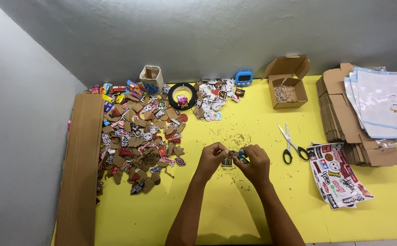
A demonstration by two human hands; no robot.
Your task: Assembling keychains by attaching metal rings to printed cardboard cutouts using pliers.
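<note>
My left hand and my right hand meet over the middle of the yellow table. Between their fingertips they pinch a small dark sticker-covered cardboard cutout. A small blue tool shows in my right hand's fingers, touching the cutout. Which hand bears most of the cutout's weight is unclear. Tiny scraps lie on the table just beyond the hands.
A heap of sticker cutouts lies left, beside a long cardboard strip. Scissors, a sticker sheet, flat boxes with plastic bags sit right. An open box of rings, blue timer, tape roll stand behind.
</note>
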